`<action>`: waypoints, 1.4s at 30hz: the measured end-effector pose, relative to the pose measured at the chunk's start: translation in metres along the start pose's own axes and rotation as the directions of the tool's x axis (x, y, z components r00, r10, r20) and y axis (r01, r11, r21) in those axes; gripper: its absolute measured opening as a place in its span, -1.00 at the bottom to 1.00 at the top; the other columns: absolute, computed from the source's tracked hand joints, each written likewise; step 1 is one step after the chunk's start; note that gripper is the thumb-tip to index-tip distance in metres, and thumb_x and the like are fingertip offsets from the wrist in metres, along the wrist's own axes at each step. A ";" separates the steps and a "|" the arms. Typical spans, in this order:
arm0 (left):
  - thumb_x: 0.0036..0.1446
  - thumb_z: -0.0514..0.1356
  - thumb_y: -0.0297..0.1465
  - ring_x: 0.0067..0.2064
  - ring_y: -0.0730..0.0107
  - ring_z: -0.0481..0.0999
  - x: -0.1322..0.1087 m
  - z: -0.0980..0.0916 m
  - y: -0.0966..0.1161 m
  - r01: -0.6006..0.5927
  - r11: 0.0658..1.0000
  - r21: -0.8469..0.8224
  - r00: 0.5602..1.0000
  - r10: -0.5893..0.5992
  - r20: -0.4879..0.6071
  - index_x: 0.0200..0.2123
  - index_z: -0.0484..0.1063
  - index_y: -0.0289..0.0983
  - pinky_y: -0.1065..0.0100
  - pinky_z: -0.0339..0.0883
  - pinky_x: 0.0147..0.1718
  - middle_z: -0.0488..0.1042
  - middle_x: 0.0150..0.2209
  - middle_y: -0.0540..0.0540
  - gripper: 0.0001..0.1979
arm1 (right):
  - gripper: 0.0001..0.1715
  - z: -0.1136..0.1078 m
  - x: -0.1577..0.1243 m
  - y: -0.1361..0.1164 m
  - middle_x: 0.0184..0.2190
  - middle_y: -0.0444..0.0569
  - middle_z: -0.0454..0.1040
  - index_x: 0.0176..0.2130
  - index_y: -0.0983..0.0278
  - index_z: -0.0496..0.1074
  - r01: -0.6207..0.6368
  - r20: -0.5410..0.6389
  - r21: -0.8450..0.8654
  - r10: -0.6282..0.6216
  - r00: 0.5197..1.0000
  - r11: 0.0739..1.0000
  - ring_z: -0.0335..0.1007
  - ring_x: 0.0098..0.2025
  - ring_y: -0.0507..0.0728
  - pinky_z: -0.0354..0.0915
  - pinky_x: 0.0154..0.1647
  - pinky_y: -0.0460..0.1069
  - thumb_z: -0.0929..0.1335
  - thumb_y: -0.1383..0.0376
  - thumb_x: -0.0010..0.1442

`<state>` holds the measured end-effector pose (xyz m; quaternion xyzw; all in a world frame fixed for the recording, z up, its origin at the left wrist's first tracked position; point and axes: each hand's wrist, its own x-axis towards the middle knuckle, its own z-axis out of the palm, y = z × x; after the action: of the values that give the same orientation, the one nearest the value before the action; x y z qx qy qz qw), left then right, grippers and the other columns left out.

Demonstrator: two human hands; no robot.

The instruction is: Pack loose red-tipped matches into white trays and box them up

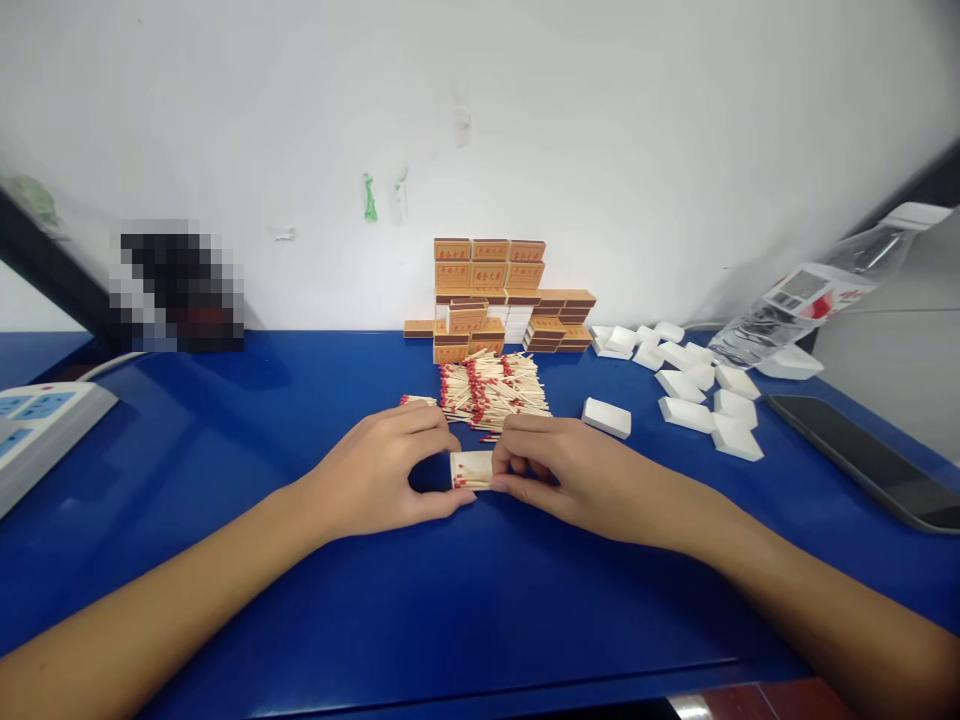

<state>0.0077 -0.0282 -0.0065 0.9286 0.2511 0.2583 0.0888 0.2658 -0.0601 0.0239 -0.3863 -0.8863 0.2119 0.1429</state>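
Note:
A white matchbox tray (474,460) lies on the blue table between my hands, with several red-tipped matches (469,478) along its near side. My left hand (390,465) grips the tray's left end between thumb and fingers. At its right end, my right hand (536,465) pinches at the matches inside, fingertips together; the hand hides that end of the tray. Just beyond my hands spreads a heap of loose matches (495,388), heads mostly to the left.
Orange matchboxes (489,275) are stacked against the wall. Several white trays (686,413) lie to the right, one tray (606,418) nearer my right hand. A plastic bottle (825,285) leans at far right above a phone (870,455). A power strip (56,430) sits left.

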 end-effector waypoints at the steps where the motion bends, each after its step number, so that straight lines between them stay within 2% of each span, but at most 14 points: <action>1: 0.25 0.36 -0.20 -0.17 0.23 0.57 0.000 0.000 0.000 -0.004 1.000 0.001 1.000 0.004 -0.006 -0.16 0.58 -0.28 0.18 0.48 -0.09 0.56 -0.23 -0.12 -0.74 | -0.86 -0.001 0.000 0.000 -0.26 -0.10 0.48 -0.25 0.25 0.46 0.004 0.010 0.011 -0.004 1.000 1.000 0.37 -0.28 0.06 0.21 -0.27 -0.03 0.38 0.31 0.42; 5: 0.25 0.37 -0.20 -0.16 0.22 0.57 0.000 0.000 0.000 -0.006 1.000 0.004 1.000 0.006 -0.009 -0.15 0.57 -0.29 0.19 0.48 -0.11 0.56 -0.23 -0.12 -0.73 | -0.93 -0.004 -0.002 0.000 -0.22 -0.09 0.50 -0.18 0.23 0.50 0.025 0.047 0.022 -0.026 0.999 0.999 0.40 -0.23 0.07 0.23 -0.22 -0.02 0.38 0.35 0.40; 13: 0.26 0.37 -0.17 -0.16 0.23 0.58 0.000 -0.001 0.000 0.000 1.000 0.009 1.000 0.000 0.003 -0.16 0.57 -0.29 0.20 0.47 -0.09 0.56 -0.23 -0.12 -0.71 | -0.88 0.000 0.000 0.000 -0.19 -0.06 0.51 -0.18 0.25 0.48 -0.007 0.034 0.029 0.006 0.999 1.000 0.41 -0.21 0.09 0.26 -0.21 -0.01 0.33 0.37 0.43; 18: 0.25 0.37 -0.15 -0.18 0.23 0.58 0.000 -0.001 0.000 -0.013 1.000 0.007 1.000 0.013 0.006 -0.17 0.56 -0.29 0.21 0.46 -0.13 0.56 -0.23 -0.11 -0.70 | -0.85 0.003 0.001 -0.002 -0.19 -0.05 0.50 -0.17 0.24 0.51 -0.001 0.039 0.057 -0.001 0.999 0.998 0.41 -0.22 0.08 0.26 -0.23 -0.01 0.32 0.34 0.45; 23: 0.24 0.38 -0.13 -0.18 0.24 0.57 0.000 -0.001 0.000 -0.018 1.000 -0.001 1.000 0.018 0.003 -0.14 0.56 -0.29 0.23 0.47 -0.14 0.56 -0.24 -0.11 -0.67 | -0.84 0.005 0.000 -0.001 -0.18 -0.03 0.51 -0.09 0.24 0.51 -0.004 -0.038 0.022 0.005 0.999 1.000 0.41 -0.24 0.09 0.26 -0.24 0.00 0.34 0.25 0.45; 28: 0.24 0.38 -0.14 -0.17 0.24 0.58 0.000 -0.001 0.000 -0.011 1.000 0.001 1.000 0.011 0.010 -0.17 0.56 -0.29 0.22 0.46 -0.10 0.57 -0.22 -0.12 -0.68 | -0.76 0.005 0.001 -0.002 -0.20 -0.03 0.50 -0.16 0.25 0.53 -0.007 0.021 0.015 0.007 1.000 1.000 0.41 -0.25 0.08 0.26 -0.24 -0.01 0.32 0.20 0.48; 32: 0.25 0.38 -0.12 -0.18 0.25 0.58 0.001 -0.001 0.000 -0.032 0.999 -0.005 0.999 0.032 0.000 -0.16 0.56 -0.29 0.25 0.45 -0.15 0.57 -0.23 -0.11 -0.66 | -0.74 0.006 0.001 -0.004 -0.18 -0.01 0.54 -0.03 0.24 0.55 -0.010 -0.004 0.046 0.010 1.000 0.999 0.45 -0.20 0.11 0.30 -0.18 0.01 0.34 0.16 0.48; 37: 0.27 0.36 -0.13 -0.19 0.27 0.57 0.000 -0.002 0.000 -0.039 0.999 -0.013 0.999 0.039 -0.001 -0.15 0.56 -0.28 0.26 0.45 -0.18 0.57 -0.23 -0.11 -0.68 | -0.75 0.004 0.000 -0.004 -0.02 0.02 0.54 0.07 0.16 0.56 0.027 0.053 0.129 -0.034 0.998 0.991 0.49 -0.05 0.14 0.34 -0.02 0.03 0.34 0.24 0.47; 39: 0.26 0.37 -0.13 -0.19 0.27 0.57 0.000 -0.002 0.000 -0.036 0.999 -0.011 0.999 0.036 -0.001 -0.15 0.56 -0.28 0.26 0.45 -0.18 0.57 -0.23 -0.11 -0.68 | -0.74 0.003 -0.001 -0.004 -0.05 0.01 0.53 0.04 0.16 0.58 0.023 0.048 0.133 -0.030 0.998 0.991 0.49 -0.08 0.12 0.34 -0.03 0.02 0.32 0.23 0.49; 42: 0.25 0.38 -0.13 -0.20 0.26 0.57 0.000 -0.001 0.000 -0.033 0.999 -0.005 0.999 0.033 -0.001 -0.16 0.56 -0.28 0.26 0.45 -0.18 0.57 -0.24 -0.11 -0.68 | -0.75 0.001 -0.001 -0.004 -0.15 -0.01 0.52 -0.01 0.19 0.59 0.025 0.049 0.116 -0.031 0.998 0.993 0.45 -0.20 0.09 0.32 -0.16 0.00 0.33 0.21 0.47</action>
<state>0.0073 -0.0283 -0.0051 0.9324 0.2349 0.2607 0.0869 0.2636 -0.0638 0.0250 -0.3594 -0.8811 0.2707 0.1454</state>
